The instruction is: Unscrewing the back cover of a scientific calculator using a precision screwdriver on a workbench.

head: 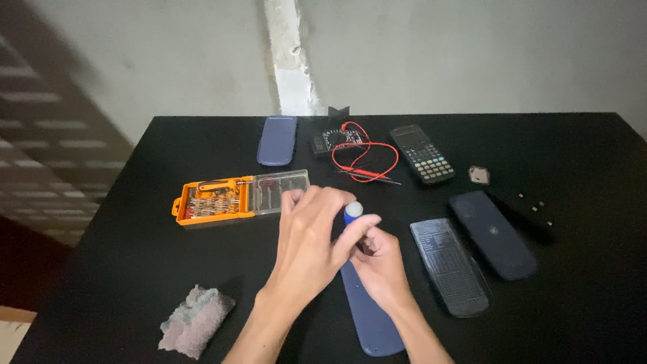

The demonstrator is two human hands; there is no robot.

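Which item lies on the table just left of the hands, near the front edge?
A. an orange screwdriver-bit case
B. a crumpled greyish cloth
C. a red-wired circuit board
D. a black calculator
B: the crumpled greyish cloth sits near the front edge of the black table, left of the left hand; the other items lie farther back.

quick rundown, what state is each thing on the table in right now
left hand: fingers closed on the screwdriver's top
right hand: gripping the screwdriver lower down
screwdriver: upright, held over the blue cover
blue cover: flat under the hands
orange bit case: open, clear lid folded out
calculator: flat, keys up
red leads: loosely looped
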